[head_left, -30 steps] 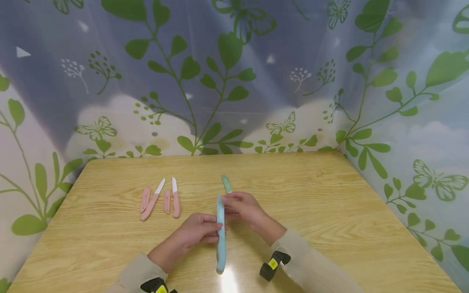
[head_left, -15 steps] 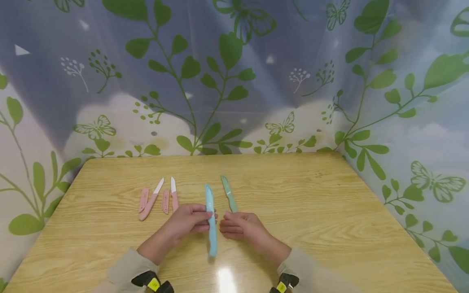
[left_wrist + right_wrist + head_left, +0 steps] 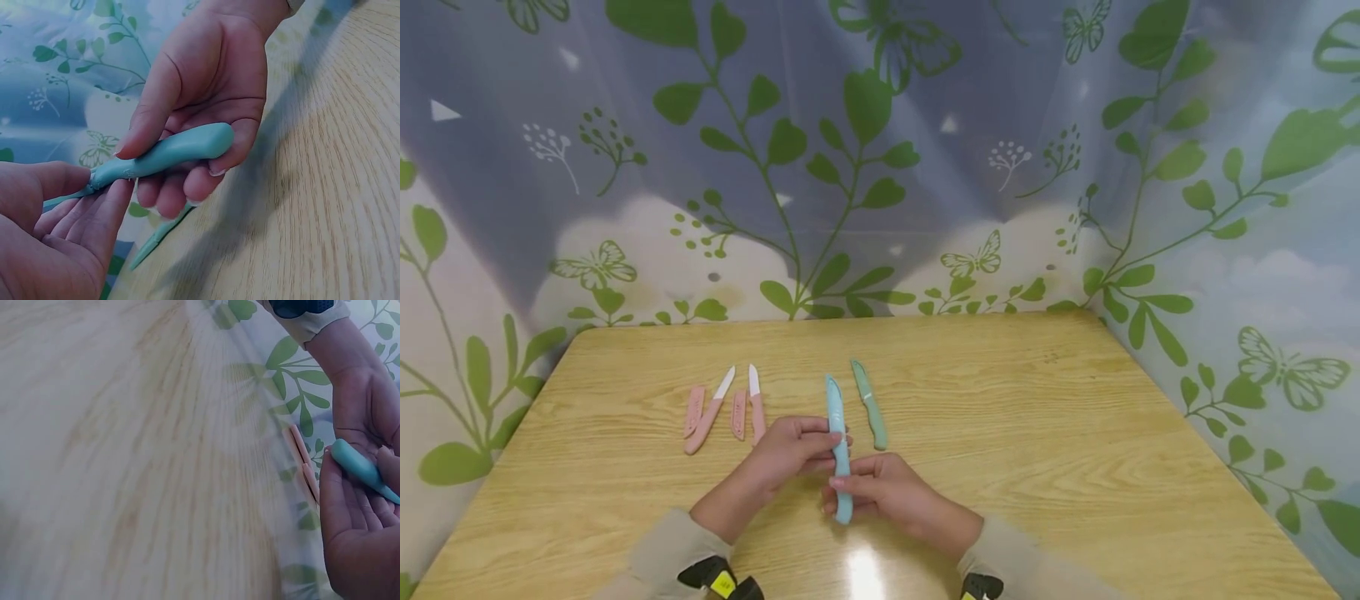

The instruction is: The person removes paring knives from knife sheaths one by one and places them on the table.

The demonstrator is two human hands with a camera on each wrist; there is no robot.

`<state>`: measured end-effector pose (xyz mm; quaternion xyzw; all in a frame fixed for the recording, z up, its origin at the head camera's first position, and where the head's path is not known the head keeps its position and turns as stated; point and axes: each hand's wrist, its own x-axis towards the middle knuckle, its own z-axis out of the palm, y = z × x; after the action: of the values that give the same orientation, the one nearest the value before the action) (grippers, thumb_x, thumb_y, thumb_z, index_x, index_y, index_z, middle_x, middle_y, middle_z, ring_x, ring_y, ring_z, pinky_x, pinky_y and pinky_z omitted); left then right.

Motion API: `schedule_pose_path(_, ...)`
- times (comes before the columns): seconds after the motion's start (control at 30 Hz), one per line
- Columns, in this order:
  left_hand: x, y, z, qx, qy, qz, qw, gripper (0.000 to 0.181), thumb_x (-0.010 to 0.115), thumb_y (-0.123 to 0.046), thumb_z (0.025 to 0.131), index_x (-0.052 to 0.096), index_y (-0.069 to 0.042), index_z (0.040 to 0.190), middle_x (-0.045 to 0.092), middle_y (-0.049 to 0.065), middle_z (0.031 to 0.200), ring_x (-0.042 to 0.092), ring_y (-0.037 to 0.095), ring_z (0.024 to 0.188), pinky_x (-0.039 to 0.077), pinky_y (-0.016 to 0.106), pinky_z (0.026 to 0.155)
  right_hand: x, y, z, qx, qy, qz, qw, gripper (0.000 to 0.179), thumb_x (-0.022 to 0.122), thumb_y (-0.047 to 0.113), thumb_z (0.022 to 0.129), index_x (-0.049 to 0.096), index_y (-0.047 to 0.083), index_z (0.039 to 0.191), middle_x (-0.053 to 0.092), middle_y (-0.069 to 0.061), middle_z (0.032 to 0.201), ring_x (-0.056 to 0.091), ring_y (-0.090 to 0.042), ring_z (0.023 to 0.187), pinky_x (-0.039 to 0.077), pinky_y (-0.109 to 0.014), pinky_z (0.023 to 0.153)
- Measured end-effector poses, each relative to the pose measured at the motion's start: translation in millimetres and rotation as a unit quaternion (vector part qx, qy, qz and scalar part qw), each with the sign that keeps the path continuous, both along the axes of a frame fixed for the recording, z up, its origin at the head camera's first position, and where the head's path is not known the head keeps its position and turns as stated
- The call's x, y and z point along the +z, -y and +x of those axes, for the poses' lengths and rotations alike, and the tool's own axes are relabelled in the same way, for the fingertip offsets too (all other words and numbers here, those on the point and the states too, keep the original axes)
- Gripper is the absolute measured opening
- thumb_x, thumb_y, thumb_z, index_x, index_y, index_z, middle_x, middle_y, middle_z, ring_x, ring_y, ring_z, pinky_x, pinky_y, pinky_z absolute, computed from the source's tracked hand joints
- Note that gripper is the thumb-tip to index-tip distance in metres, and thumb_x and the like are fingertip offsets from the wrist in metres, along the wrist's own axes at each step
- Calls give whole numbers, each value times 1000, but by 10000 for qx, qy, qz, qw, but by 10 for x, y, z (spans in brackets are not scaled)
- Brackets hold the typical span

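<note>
A light blue knife (image 3: 835, 408) with a blue cover over its blade is held upright above the table. My left hand (image 3: 790, 450) pinches it where the cover meets the handle, thumb on the near side. Lower down, my right hand (image 3: 898, 496) holds the handle between thumb and fingers. In the left wrist view the rounded handle (image 3: 187, 147) lies over the right hand's fingers, and the left hand (image 3: 69, 231) grips further along. The right wrist view catches the handle end (image 3: 353, 459) between both hands. Just beyond the hands a covered green knife (image 3: 869, 404) lies on the table.
On the left of the wooden table (image 3: 1037, 450) lie two pink knives with bare white blades, one slanted (image 3: 710, 414) and one straighter (image 3: 756, 392), partly behind the left hand. Beside them are two pink blade covers (image 3: 695, 410). A leaf-printed curtain (image 3: 925, 208) hangs behind.
The right hand has come down from the top of the blue knife, off it half a second ago, and now grips its handle. The knife has moved slightly left; the green knife shows fully.
</note>
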<state>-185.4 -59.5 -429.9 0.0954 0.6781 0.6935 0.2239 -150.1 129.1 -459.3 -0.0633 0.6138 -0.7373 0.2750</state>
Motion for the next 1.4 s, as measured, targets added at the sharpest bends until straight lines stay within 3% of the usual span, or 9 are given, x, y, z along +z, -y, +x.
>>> schedule_pose_path(0.33, -5, 9, 16, 58, -28, 9, 10000, 32, 61, -13, 96, 60, 13, 115, 67, 21, 114, 69, 19, 96, 57, 31, 85, 33, 22, 18, -55, -15, 92, 9999, 26, 68, 10, 91, 66, -11, 106, 74, -14, 89, 72, -21, 82, 58, -40, 83)
schedule_pose_path(0.47, -14, 17, 16, 225, 25, 40, 9997, 27, 61, -11, 95, 62, 12, 110, 69, 20, 111, 70, 16, 90, 58, 30, 83, 23, -11, -9, -32, -85, 204, 9998, 26, 70, 11, 90, 67, -10, 104, 74, -14, 89, 72, -20, 81, 58, -40, 81)
schedule_pose_path(0.77, -21, 142, 3, 517, 215, 281, 9980, 26, 62, -9, 95, 59, 13, 108, 72, 8, 87, 71, 14, 81, 58, 28, 79, 22, -236, -139, -165, -137, 419, 9989, 31, 65, 10, 93, 62, -15, 110, 73, -10, 86, 71, -16, 75, 60, -32, 74)
schedule_pose_path(0.93, -20, 232, 1, 491, 244, 302, 9980, 28, 64, -9, 94, 61, 14, 109, 73, 10, 86, 72, 15, 80, 59, 27, 78, 61, -366, -204, -286, -132, 322, 9990, 24, 64, 9, 94, 65, -10, 109, 73, -8, 86, 71, -14, 74, 60, -29, 73)
schedule_pose_path(1.2, -72, 265, 53, 143, 433, 377, 9982, 22, 64, -7, 94, 61, 10, 107, 73, 9, 86, 71, 13, 80, 59, 27, 78, 103, -468, -294, -436, -249, 195, 9986, 13, 64, 9, 94, 69, -1, 99, 73, -9, 85, 71, -13, 72, 60, -28, 72)
schedule_pose_path(1.4, -119, 260, 75, 52, 480, 458, 9978, 23, 63, -7, 94, 60, 10, 109, 73, 9, 89, 71, 13, 80, 59, 25, 76, 130, -494, -327, -471, -360, 140, 9981, 14, 64, 11, 94, 69, -1, 100, 74, -7, 83, 71, -12, 72, 60, -27, 72)
